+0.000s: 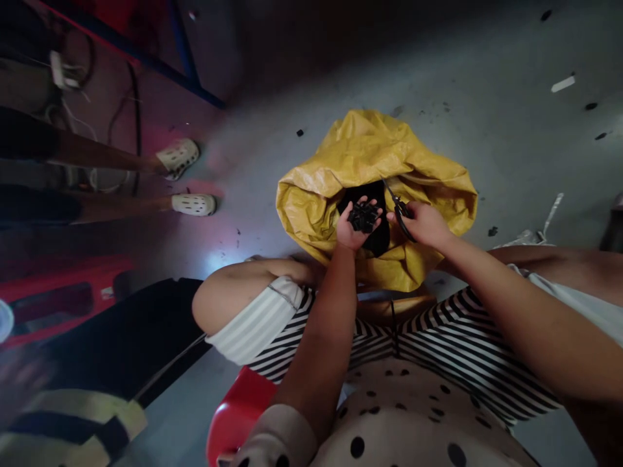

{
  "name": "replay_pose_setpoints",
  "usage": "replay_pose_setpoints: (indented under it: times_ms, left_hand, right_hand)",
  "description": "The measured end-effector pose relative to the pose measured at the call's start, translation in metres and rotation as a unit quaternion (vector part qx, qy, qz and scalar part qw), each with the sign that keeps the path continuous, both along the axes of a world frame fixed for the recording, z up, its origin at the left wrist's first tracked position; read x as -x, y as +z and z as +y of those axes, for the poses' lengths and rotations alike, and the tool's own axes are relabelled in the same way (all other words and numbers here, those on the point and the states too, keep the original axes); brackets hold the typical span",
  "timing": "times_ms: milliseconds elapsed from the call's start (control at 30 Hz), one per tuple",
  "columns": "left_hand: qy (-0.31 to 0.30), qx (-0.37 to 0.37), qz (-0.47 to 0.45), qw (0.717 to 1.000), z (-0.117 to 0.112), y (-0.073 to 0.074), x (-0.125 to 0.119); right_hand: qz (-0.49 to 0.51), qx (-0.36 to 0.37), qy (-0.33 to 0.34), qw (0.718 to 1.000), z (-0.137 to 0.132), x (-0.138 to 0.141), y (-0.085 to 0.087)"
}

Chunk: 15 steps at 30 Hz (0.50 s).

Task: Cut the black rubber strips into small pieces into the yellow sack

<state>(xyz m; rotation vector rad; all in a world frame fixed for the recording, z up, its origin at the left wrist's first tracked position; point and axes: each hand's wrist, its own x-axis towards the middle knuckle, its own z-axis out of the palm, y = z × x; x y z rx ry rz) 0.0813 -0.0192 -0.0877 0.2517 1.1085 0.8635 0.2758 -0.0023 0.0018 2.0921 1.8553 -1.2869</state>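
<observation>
Palm up, my left hand (351, 235) cradles a heap of small black pieces (365, 215), its fingers slightly curled around them. My right hand (423, 224) grips a pair of scissors (402, 214) with black handles, whose blades point up and to the left. Both hands are over the mouth of a crumpled yellow sack (370, 146) with its rim rolled down. Inside the sack, behind my left hand, is a dark black mass (377, 243); its separate parts cannot be made out.
A person's feet in pale clogs (193, 204) are on the floor at left. Beyond stands a blue metal frame (195, 84). A red stool (63, 295) and a blurred hand (24, 383) appear at lower left. Dark scraps (300, 132) and a white strip (563, 84) lie on the floor.
</observation>
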Motion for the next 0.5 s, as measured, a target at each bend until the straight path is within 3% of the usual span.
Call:
replay_pose_setpoints:
  times_ms: [233,500]
  left_hand:
    - [0.010,-0.060,0.034,0.998,0.002,0.023,0.005]
    - [0.058,-0.034,0.065,0.996,0.005,0.022,0.006]
  right_hand:
    - [0.009,-0.009,0.011,1.000,0.001,0.002,0.002]
    - [0.020,-0.005,0.007,1.000,0.001,0.001,0.003]
